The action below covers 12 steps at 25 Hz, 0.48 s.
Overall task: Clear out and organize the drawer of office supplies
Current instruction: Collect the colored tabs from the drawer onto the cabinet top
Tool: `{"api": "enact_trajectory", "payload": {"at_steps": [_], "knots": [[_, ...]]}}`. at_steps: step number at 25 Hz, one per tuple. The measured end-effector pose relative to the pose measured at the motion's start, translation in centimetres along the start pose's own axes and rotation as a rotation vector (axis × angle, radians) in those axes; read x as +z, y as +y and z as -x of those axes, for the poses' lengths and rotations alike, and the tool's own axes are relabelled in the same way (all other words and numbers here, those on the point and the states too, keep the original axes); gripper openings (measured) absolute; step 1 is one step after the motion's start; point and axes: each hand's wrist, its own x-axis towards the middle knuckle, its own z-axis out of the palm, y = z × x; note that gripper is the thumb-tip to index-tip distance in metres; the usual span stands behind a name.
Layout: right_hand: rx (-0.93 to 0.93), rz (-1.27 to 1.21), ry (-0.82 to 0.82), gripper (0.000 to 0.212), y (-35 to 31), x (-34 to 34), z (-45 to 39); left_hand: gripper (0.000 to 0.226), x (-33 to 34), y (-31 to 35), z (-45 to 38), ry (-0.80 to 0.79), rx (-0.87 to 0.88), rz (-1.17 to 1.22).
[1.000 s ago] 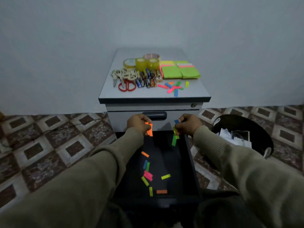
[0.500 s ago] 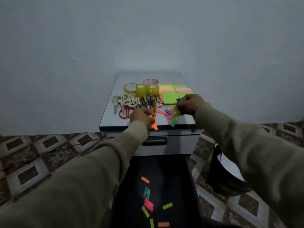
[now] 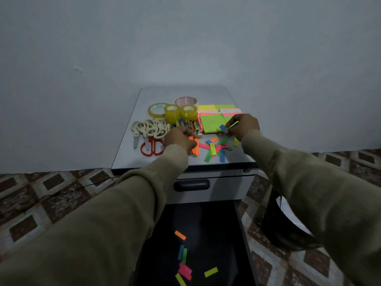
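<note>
Both hands are over the grey top of the small filing cabinet, which serves as the desk here. The left hand pinches a few orange paper flags at the near edge of the loose pile of coloured paper flags. The right hand pinches a blue flag and a yellow-green one just above the same pile, in front of the stacked neon sticky-note pads.

The step in hand looks like setting these strips down with the rest. Doing it well means lowering each grip until the paper touches the pile before letting go, since such light strips would flutter, and keeping them clear of the row of batteries and the front edge.

More flags lie on the floor of the open black drawer below, including a pink flag, so another trip seems needed.
</note>
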Motion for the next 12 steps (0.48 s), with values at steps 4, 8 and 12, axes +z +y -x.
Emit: {"api": "enact_trajectory", "payload": {"at_steps": [4,8,12], "knots": [[-0.035,0.007,-0.062,0.016,1.2,0.3,0.0,0.021,1.2,1.1,-0.8,-0.014,0.032,-0.075],[-0.078,0.007,-0.038,0.021,2.6,0.0,0.7,0.021,2.8,2.5,-1.1,-0.039,0.041,-0.073],[-0.081,-0.001,-0.034,0.021,3.6,-0.5,1.2,0.022,4.0,2.9,-1.2,-0.057,0.058,-0.080]]}}
